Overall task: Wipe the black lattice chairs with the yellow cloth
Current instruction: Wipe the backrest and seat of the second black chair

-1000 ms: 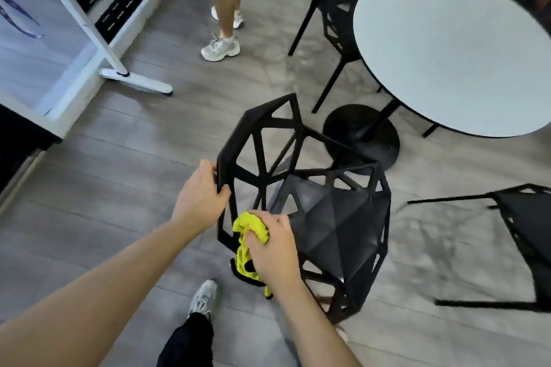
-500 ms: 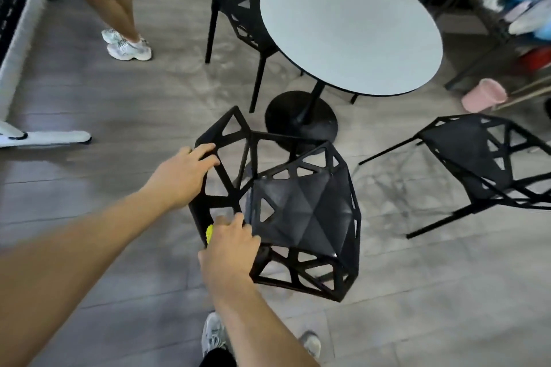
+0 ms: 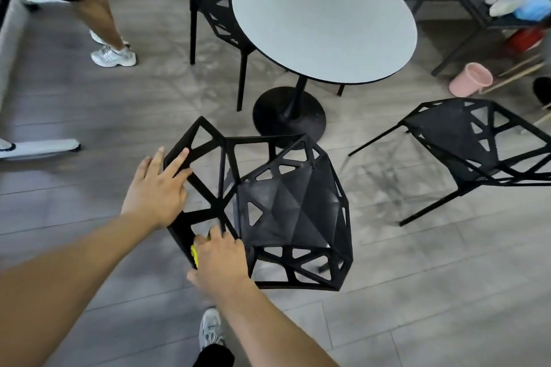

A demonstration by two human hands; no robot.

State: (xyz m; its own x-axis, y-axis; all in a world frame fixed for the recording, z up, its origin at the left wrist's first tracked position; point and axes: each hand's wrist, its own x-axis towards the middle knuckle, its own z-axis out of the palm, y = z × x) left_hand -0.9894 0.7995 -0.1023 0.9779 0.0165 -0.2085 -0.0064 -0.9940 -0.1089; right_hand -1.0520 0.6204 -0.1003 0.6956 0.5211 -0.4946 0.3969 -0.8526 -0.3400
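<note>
Hands work on the nearest black lattice chair (image 3: 286,211). The left hand (image 3: 156,188) lies flat, fingers straight, on the upper bars of the chair's open backrest. The right hand (image 3: 222,256) sits just below it on the backrest's lower edge, fingers bent over the yellow cloth (image 3: 194,253), which shows only as a small bright strip at the hand's left side; how much cloth lies beneath cannot be told. Beyond both hands stands a round grey desk (image 3: 325,18) on a black pedestal. Well right of the right hand is a second lattice chair (image 3: 465,140), a third (image 3: 214,9) behind the desk. Far left of the left hand, another person's legs (image 3: 101,21) show.
</note>
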